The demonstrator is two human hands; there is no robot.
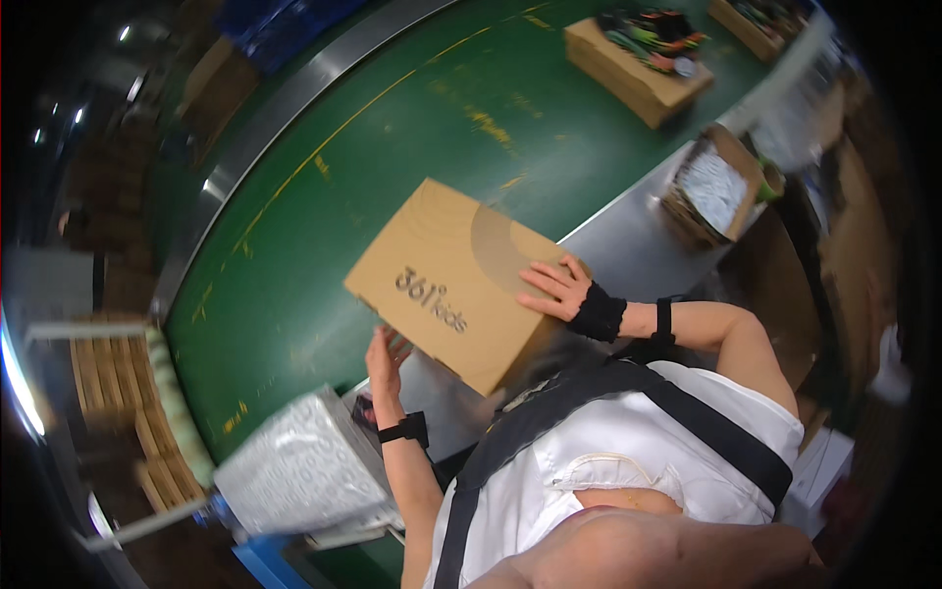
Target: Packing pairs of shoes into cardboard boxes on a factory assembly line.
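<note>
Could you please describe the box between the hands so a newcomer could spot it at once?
Start at the green surface. Between the left hand and right hand at its near side is the brown box. Unlike the farther box of colourful things, it is shut, with dark print and a curved shape on top.

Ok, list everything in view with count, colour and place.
Carton: 1, brown, between the hands
Work surface: 1, green, beyond the carton
Metal ledges: 2, silver, either side of it
Open box: 1, brown, right, white contents
Loaded boxes: 2, brown, upper right
Shiny bundle: 1, silvery, lower left
Cardboard stack: 1, brown, far left
Sheeting: 1, blue, top left
Lights: several, white, left side
Rest, upper left: too dark to list
Top: 1, white, lower right, black straps
Bands: 3, black, both wrists, right forearm
Left hand: 1, bare, at carton's near edge
Right hand: 1, bare, on the carton
</note>
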